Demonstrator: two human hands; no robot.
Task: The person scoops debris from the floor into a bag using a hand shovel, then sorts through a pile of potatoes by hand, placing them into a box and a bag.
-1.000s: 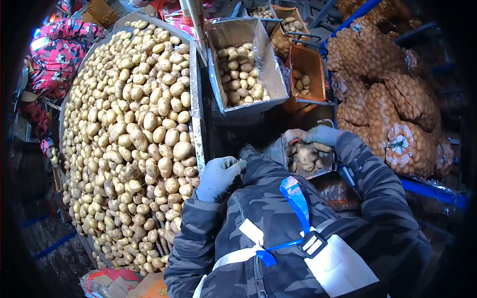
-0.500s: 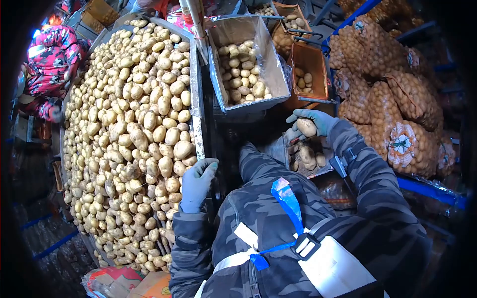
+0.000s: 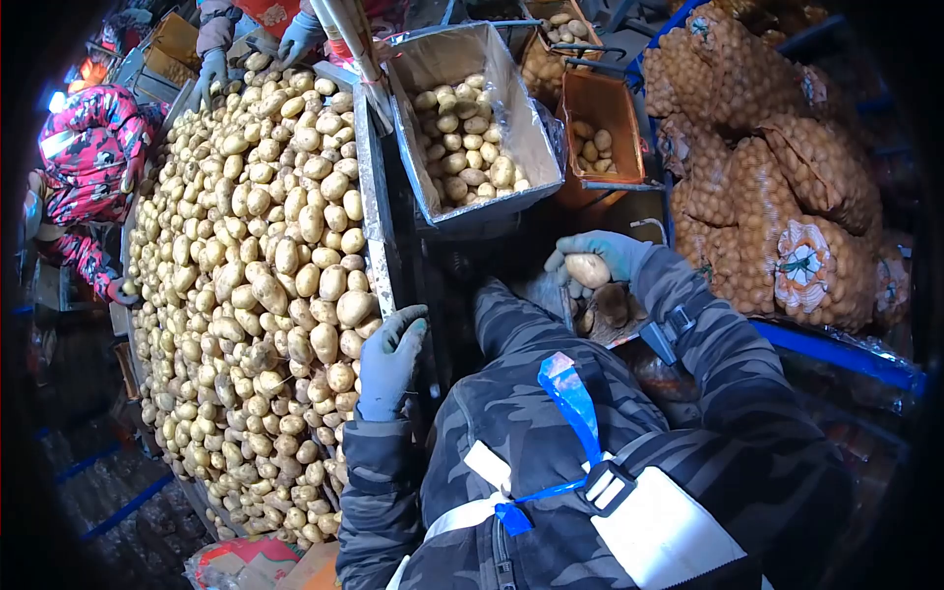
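Observation:
My right hand (image 3: pixel 602 254), in a grey glove, holds a potato (image 3: pixel 587 270) with the fingers around it, above a small container (image 3: pixel 629 337) that has potatoes in it. Beside the right edge of a wide table heaped with potatoes (image 3: pixel 270 285) is my left hand (image 3: pixel 391 362), also gloved. Its fingers are bent near the metal rim (image 3: pixel 378 258), and whether anything lies between them cannot be made out.
A lined box of potatoes (image 3: pixel 462 202) stands ahead, with an orange crate (image 3: pixel 600 108) to its right. Net sacks of potatoes (image 3: pixel 777 197) are stacked at the right. Co-workers' gloved hands (image 3: pixel 212 74) reach over the table's far end; a person in patterned clothing (image 3: pixel 93 147) is at the left.
My right hand has moved slightly left and down with the potato. A co-worker's hands have come in at the table's far end. The view has shifted a little.

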